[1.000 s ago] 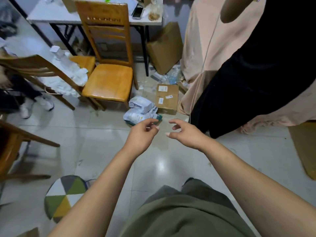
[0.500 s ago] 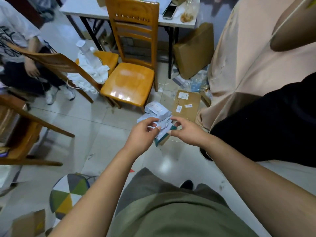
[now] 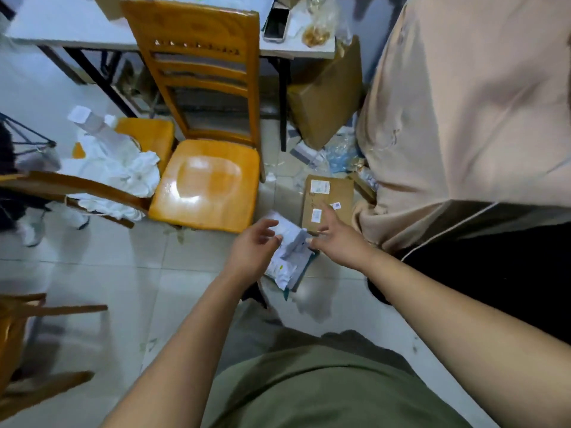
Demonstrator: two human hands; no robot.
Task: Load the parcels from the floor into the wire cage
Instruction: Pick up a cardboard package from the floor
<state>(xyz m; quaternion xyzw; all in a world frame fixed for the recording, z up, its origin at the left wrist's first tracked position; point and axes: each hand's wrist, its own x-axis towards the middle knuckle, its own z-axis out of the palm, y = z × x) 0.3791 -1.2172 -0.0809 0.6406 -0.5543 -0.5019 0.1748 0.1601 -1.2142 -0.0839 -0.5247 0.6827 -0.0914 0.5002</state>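
Observation:
A small pile of white plastic mailer parcels [image 3: 292, 257] lies on the tiled floor, with a dark teal one showing under its edge. My left hand [image 3: 251, 250] is at the pile's left side, fingers apart, thumb touching the top parcel. My right hand [image 3: 338, 239] is at the pile's right side, fingers spread, thumb tip against the parcel. Neither hand has closed on anything. A flat brown cardboard parcel [image 3: 338, 193] with white labels lies just beyond them. No wire cage is in view.
A wooden chair [image 3: 210, 180] stands just left of the parcels. A second chair holds white cloths [image 3: 117, 168]. Behind is a table [image 3: 71, 29] with a large cardboard box [image 3: 327, 97] leaning under it. A person in beige and black [image 3: 463, 134] stands close at the right.
I have come closer to the pile and bent lower. Both hands moved forward from above the floor to the two sides of the white parcels, with fingers spreading.

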